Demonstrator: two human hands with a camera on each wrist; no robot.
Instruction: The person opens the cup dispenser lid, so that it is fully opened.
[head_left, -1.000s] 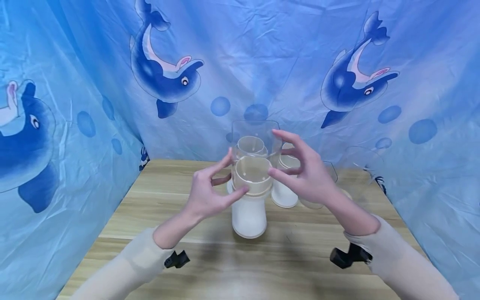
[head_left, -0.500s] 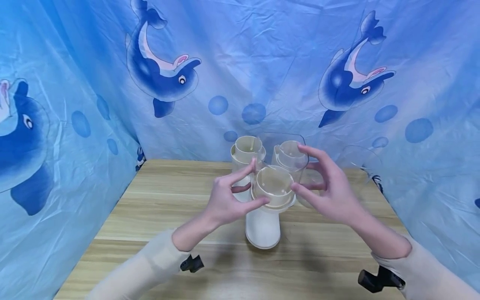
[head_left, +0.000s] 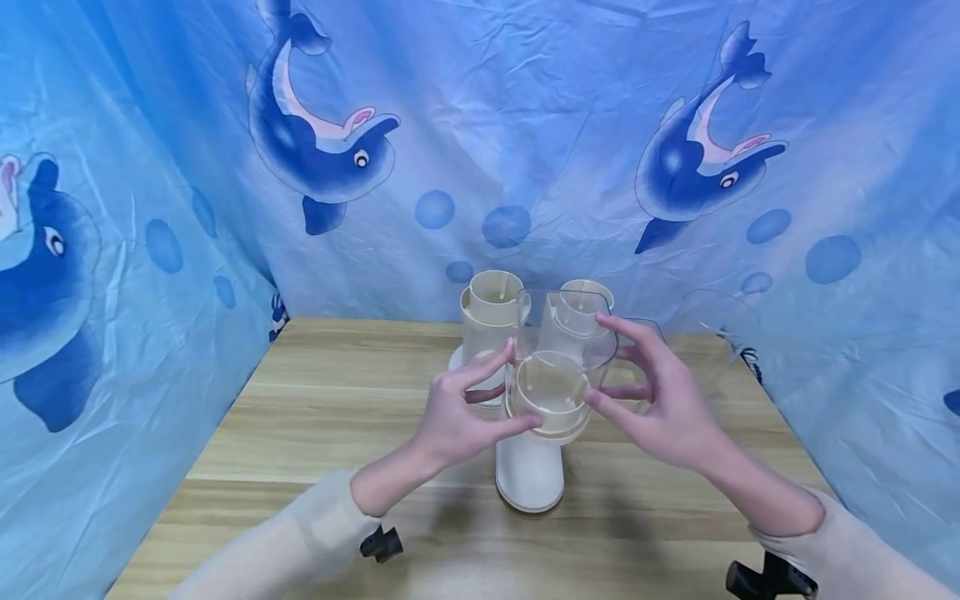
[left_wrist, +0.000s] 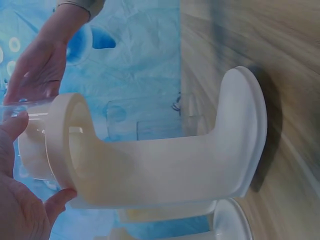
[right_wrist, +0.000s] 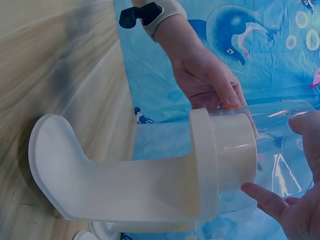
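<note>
A clear plastic canister [right_wrist: 280, 117] stands upright around the raised inner ring of a white stand [left_wrist: 165, 172], close to its wide collar. The stand rests on the wooden table on its rounded foot. My left hand [head_left: 465, 412] grips the canister's left side; its thumb reaches down to the collar in the left wrist view. On the opposite side, my right hand [head_left: 667, 408] holds the canister wall between thumb and fingers. Behind it are a second white stand [head_left: 487, 333] at the left and a third stand [head_left: 585, 284] partly seen through the canister.
More clear canisters [left_wrist: 145, 120] stand on the right side of the table [head_left: 360, 433]; their outlines are faint. A blue dolphin-print curtain [head_left: 480, 125] encloses the table at the back and sides. Black cameras are strapped to both wrists.
Both hands, the canister and the front stand have shifted right and nearer to me. The canister remains gripped from both sides. The two rear stands have not moved.
</note>
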